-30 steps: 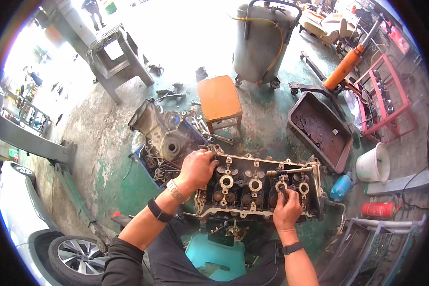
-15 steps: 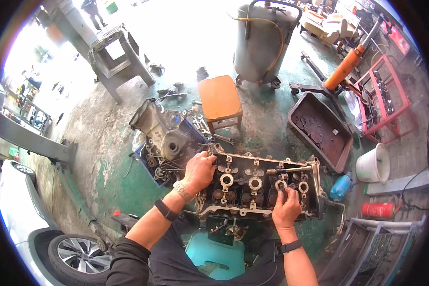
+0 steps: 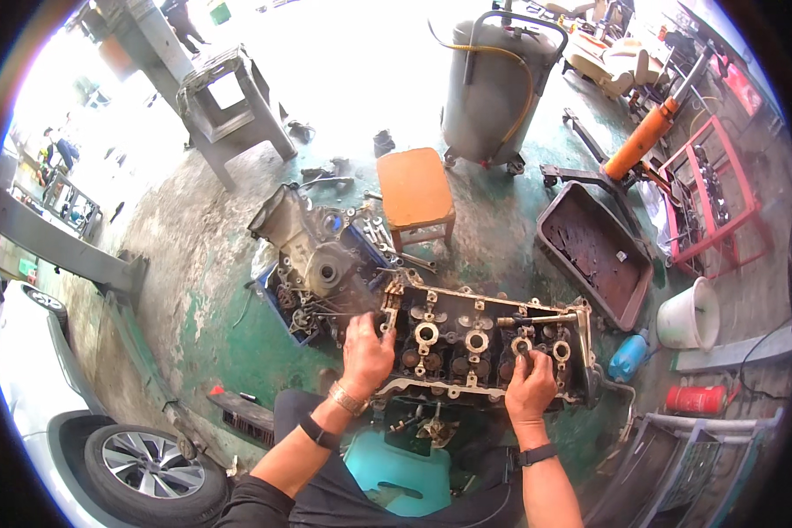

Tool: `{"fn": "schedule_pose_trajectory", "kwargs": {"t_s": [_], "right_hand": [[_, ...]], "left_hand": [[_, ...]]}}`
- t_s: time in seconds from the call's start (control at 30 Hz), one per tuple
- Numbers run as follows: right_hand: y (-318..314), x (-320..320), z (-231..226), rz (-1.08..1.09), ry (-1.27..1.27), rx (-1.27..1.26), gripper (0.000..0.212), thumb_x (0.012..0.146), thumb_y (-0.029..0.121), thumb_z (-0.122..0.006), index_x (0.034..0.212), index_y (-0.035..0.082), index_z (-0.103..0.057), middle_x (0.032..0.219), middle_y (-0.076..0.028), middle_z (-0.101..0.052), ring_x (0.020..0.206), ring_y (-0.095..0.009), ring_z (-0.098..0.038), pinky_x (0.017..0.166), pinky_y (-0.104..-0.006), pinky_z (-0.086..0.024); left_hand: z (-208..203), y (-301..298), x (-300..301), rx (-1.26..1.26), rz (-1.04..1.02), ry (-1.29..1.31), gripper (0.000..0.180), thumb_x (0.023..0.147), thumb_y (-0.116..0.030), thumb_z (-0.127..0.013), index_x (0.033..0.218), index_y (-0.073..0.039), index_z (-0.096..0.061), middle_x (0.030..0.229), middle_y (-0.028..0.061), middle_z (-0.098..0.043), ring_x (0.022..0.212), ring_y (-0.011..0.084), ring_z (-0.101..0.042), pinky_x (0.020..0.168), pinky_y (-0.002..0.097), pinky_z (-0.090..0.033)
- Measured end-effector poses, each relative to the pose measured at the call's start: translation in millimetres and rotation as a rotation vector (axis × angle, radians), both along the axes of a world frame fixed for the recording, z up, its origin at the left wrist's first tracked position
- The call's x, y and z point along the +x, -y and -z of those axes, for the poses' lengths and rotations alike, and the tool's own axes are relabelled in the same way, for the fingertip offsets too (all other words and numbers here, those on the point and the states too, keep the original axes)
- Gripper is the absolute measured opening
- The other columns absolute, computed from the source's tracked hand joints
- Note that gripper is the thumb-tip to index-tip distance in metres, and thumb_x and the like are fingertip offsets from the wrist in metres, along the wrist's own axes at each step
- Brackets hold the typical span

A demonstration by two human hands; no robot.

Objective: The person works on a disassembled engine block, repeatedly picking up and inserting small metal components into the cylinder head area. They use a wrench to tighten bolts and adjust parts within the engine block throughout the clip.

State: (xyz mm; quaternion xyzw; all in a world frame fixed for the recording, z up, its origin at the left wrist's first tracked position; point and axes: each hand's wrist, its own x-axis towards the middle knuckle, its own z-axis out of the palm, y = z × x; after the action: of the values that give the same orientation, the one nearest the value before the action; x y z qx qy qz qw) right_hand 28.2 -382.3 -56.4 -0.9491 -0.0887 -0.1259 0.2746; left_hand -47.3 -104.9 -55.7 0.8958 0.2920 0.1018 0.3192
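In front of me lies an oily engine cylinder head (image 3: 453, 387), with pale round bores along its middle. My left hand (image 3: 367, 356) is at its left end, fingers half bent and apart, with nothing visible between them. Over the right part, my right hand (image 3: 530, 387) pinches with thumb and fingertips at a ring-shaped bore (image 3: 521, 344). Whatever small dark piece is in that pinch is mostly covered by the fingers. A metal rod-like tool (image 3: 541, 319) rests across the head's far right side, just beyond my right hand.
Left of the head, a blue crate (image 3: 282, 304) holds metal parts and a large engine cover (image 3: 317, 255). Beyond stands an orange-topped stool (image 3: 414, 189). To the right are a dark drip tray (image 3: 629, 304), a blue bottle (image 3: 629, 355) and a white bucket (image 3: 688, 317). A turquoise stool (image 3: 396, 466) is below.
My left hand has come off the far left corner of the cylinder head and moved nearer to me, its fingers loosening. The right hand stays at the same bore. The view has shifted slightly.
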Motion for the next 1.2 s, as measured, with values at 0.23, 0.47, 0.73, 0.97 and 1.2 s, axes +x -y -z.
{"fn": "schedule_pose_trajectory", "kwargs": {"t_s": [0.23, 0.47, 0.73, 0.97, 1.2], "right_hand": [[0.6, 0.3, 1.1, 0.004, -0.010, -0.006, 0.019, 0.090, 0.018, -0.067, 0.103, 0.004, -0.061, 0.096, -0.016, -0.064, 0.085, -0.040, -0.064, 0.072, -0.0475, -0.051], [1.3, 0.7, 3.4, 0.013, -0.020, 0.000, 0.020, 0.091, 0.019, -0.066, 0.103, 0.003, -0.061, 0.097, -0.016, -0.065, 0.086, -0.038, -0.065, 0.073, -0.0463, -0.051], [3.3, 1.7, 8.2, 0.028, -0.040, -0.008, 0.021, 0.092, 0.018, -0.066, 0.104, 0.002, -0.061, 0.097, -0.015, -0.066, 0.083, -0.035, -0.066, 0.072, -0.0447, -0.051], [5.3, 4.5, 11.4, 0.043, -0.078, -0.016, 0.021, 0.092, 0.019, -0.066, 0.104, 0.002, -0.062, 0.097, -0.016, -0.067, 0.086, -0.036, -0.066, 0.074, -0.0465, -0.051], [3.1, 4.6, 8.5, 0.057, -0.083, -0.032, 0.022, 0.092, 0.020, -0.066, 0.104, 0.002, -0.062, 0.097, -0.015, -0.068, 0.086, -0.036, -0.066, 0.073, -0.0455, -0.051]], "left_hand": [[6.7, 18.4, -6.2, -0.032, -0.023, -0.113, 0.043, 0.091, -0.028, -0.066, 0.115, 0.006, -0.054, 0.109, 0.0276, -0.059, 0.105, 0.0453, -0.056, 0.092, 0.0506, -0.046], [-0.1, 17.7, 1.0, -0.081, -0.016, -0.159, 0.039, 0.093, -0.030, -0.062, 0.110, 0.004, -0.055, 0.109, 0.0260, -0.060, 0.105, 0.0424, -0.059, 0.091, 0.0481, -0.049], [-4.6, 19.6, 2.5, -0.115, -0.048, -0.187, 0.038, 0.093, -0.030, -0.061, 0.110, 0.003, -0.055, 0.111, 0.0243, -0.061, 0.106, 0.0402, -0.060, 0.093, 0.0474, -0.050], [-5.0, 20.9, 2.3, -0.111, -0.073, -0.167, 0.036, 0.093, -0.029, -0.062, 0.108, 0.003, -0.056, 0.108, 0.0247, -0.062, 0.103, 0.0405, -0.062, 0.089, 0.0473, -0.051], [-5.3, 20.8, 3.0, -0.140, -0.068, -0.179, 0.037, 0.093, -0.030, -0.061, 0.109, 0.003, -0.055, 0.109, 0.0245, -0.061, 0.104, 0.0400, -0.062, 0.090, 0.0468, -0.051]]}}
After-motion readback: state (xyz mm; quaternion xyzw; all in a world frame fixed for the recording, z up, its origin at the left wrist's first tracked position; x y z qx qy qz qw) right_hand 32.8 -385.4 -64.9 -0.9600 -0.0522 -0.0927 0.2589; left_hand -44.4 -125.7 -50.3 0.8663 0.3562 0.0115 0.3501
